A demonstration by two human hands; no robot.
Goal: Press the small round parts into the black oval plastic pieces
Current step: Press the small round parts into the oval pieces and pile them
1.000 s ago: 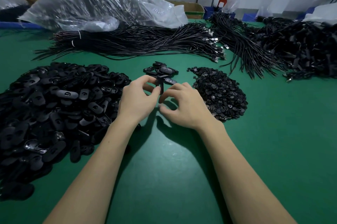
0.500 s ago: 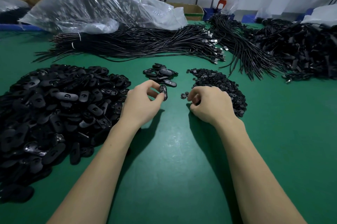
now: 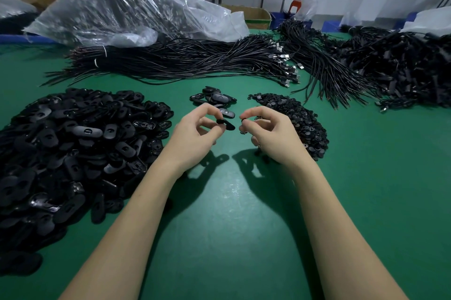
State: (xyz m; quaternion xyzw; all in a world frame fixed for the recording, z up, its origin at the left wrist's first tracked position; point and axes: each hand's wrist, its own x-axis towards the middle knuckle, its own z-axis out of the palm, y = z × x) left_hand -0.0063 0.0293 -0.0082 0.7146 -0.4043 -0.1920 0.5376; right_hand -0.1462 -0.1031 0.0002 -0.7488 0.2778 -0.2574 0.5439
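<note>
My left hand [image 3: 192, 137] pinches a black oval plastic piece [image 3: 226, 124] above the green table. My right hand [image 3: 273, 136] pinches a small round part [image 3: 242, 119] between thumb and forefinger, a short gap to the right of the oval piece. A large heap of oval pieces [image 3: 73, 153] lies at the left. A smaller heap of small round parts [image 3: 300, 119] lies behind my right hand. A little cluster of oval pieces [image 3: 214, 99] sits just beyond both hands.
Long bundles of black cables [image 3: 185, 60] stretch across the back of the table, with more tangled cables [image 3: 395, 67] at the right. A clear plastic bag [image 3: 127, 9] rests at the back left. Bare green table surface [image 3: 231, 214] lies between my forearms.
My right hand went to the round-part heap, then lifted back with a small part toward the left hand. The left hand kept the oval piece and rose slightly.
</note>
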